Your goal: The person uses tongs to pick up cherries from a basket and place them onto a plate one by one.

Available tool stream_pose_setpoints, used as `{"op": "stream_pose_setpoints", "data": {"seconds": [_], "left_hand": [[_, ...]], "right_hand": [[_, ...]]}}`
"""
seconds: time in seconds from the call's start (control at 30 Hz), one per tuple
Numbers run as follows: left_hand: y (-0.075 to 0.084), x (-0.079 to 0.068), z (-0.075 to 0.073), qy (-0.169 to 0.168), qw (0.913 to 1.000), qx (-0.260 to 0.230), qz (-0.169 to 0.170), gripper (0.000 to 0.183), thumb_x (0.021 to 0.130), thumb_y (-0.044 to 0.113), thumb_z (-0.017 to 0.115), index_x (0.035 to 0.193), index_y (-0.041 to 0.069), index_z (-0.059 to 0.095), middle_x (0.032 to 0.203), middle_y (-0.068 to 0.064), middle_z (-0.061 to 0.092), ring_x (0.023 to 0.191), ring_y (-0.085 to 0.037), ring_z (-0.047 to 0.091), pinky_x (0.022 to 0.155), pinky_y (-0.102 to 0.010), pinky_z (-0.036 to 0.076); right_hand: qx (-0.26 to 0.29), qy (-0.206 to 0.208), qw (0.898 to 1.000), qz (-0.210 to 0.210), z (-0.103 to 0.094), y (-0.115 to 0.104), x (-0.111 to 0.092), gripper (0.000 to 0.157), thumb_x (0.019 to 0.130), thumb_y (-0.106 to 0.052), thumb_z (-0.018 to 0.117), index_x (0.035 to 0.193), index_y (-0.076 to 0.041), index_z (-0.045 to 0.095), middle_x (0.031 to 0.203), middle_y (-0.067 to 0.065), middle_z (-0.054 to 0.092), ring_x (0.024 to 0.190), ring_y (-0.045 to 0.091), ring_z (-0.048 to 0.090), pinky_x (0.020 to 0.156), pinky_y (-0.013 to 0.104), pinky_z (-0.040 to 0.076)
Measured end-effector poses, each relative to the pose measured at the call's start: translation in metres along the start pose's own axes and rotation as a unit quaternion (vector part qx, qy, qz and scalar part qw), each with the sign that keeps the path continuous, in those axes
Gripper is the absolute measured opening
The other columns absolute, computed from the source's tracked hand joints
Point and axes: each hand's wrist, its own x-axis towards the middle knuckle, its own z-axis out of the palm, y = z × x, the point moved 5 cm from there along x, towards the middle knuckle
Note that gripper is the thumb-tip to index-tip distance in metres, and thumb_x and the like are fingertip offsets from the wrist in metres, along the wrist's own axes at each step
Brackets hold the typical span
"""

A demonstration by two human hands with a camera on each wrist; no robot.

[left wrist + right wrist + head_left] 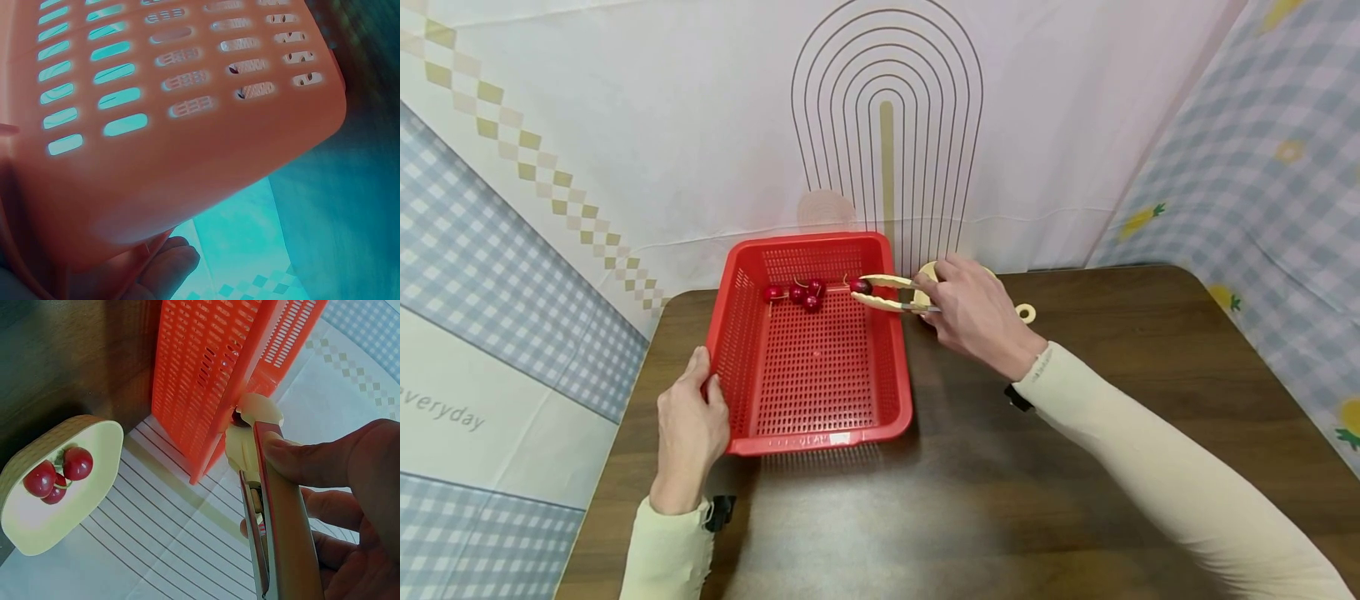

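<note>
"Cherry [861, 286]: where?"
"Pinched in tongs [889, 305] near right rim [903, 358] of red basket [816, 367], with 4 more cherries [798, 294] within."
"And hands?"
"Clamped round the tongs with right hand [979, 312], round the left rim [721, 304] with left hand [695, 421]."

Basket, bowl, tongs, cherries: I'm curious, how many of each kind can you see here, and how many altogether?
Basket: 1
Bowl: 1
Tongs: 1
Cherries: 8 in sight (4 lying in the basket, 3 in the bowl, 1 held by the tongs)
Total: 11

Crm slvs [1150, 454], blk wrist gear [721, 512]
</note>
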Motion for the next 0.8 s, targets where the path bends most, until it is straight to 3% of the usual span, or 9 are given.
{"op": "stream_pose_setpoints", "data": {"seconds": [0.37,0.8], "left_hand": [[-0.001,-0.001,0.000,0.003,1.0000,0.002,0.000,0.047,0.101,0.004,0.052,0.148,-0.001,0.050,0.152,-0.020,0.049,0.136,-0.044,0.053,0.110,-0.058,0.044],[-0.001,0.000,0.000,-0.005,0.9999,0.005,-0.008,0.048,0.101,0.005,0.051,0.149,0.000,0.049,0.154,-0.019,0.048,0.138,-0.043,0.051,0.112,-0.057,0.043]], "right_hand": [[-0.012,-0.011,1.000,0.011,-0.005,0.008,-0.010,0.030,0.083,-0.012,0.080,0.111,-0.006,0.073,0.082,0.011,0.063,0.078,0.027,0.051,0.065,0.036,0.045],[0.007,-0.001,1.000,0.019,-0.013,0.016,-0.022,0.027,0.084,-0.011,0.079,0.110,-0.006,0.073,0.080,0.010,0.059,0.076,0.025,0.047,0.064,0.033,0.041]]}}
